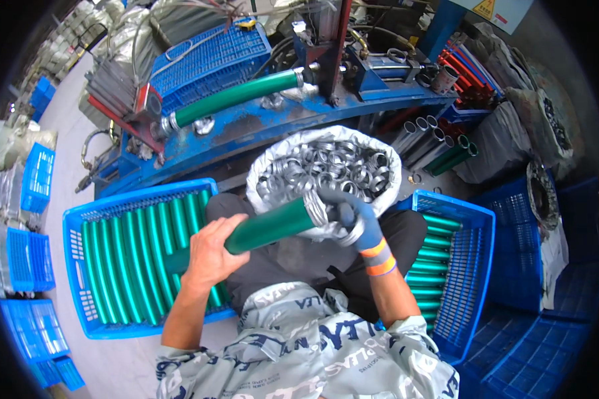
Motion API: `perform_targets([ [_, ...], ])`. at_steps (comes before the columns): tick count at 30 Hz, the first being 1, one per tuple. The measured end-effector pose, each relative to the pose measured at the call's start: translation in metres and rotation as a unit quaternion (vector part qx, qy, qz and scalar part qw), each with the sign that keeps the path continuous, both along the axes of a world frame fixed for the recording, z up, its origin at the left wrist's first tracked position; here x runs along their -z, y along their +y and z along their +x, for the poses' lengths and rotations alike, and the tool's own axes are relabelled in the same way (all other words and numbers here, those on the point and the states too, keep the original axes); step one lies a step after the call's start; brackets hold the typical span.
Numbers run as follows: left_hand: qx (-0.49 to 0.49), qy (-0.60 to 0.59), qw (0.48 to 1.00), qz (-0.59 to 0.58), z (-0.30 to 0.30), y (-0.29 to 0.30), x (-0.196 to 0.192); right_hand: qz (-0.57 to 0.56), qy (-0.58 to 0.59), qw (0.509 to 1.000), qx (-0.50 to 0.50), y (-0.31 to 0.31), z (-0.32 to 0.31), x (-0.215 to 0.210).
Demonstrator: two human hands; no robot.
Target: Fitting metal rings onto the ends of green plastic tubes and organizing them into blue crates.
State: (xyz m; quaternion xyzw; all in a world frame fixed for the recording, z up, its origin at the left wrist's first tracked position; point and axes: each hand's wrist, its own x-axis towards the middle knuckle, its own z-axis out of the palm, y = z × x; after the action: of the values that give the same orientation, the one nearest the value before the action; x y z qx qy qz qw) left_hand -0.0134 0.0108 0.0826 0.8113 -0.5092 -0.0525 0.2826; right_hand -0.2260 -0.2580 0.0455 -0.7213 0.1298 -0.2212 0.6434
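My bare left hand [214, 251] is wrapped round a green metal tube [273, 227], which is tilted up to the right across my lap. A silvery ridged collar [315, 208] sits at the tube's right end. Beside that end is my right hand [354, 219], in a dark blue-grey glove with an orange-striped cuff. Its fingers are curled, slightly blurred, and hold a metal ring [353, 234]. Just beyond, a white sack [258, 166] full of loose metal rings [326, 171] stands between my knees.
Blue crates of green tubes stand left [73, 266] and right [482, 266]. Ahead, a blue machine bench [239, 126] carries another green tube [239, 96] clamped lengthwise. Several bare metal tubes [416, 130] stand behind the sack, at right. Stacked blue crates [30, 259] line the left side.
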Motion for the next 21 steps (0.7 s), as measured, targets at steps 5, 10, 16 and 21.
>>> perform_targets([
  [5,0.008,0.061,0.998,-0.012,0.000,-0.007,-0.010,0.255,0.124,0.957,0.059,-0.039,-0.016,0.098],
  [10,-0.033,0.202,0.976,-0.071,0.004,0.002,-0.019,0.514,-0.053,0.855,0.040,-0.009,-0.018,0.089],
  [16,-0.058,0.373,0.818,-0.434,0.014,0.013,-0.007,0.538,-0.144,0.829,-0.053,0.004,-0.017,0.079],
  [21,-0.108,0.507,0.670,-0.531,0.007,0.007,-0.005,0.381,-0.093,0.920,0.018,-0.010,-0.017,0.080],
])
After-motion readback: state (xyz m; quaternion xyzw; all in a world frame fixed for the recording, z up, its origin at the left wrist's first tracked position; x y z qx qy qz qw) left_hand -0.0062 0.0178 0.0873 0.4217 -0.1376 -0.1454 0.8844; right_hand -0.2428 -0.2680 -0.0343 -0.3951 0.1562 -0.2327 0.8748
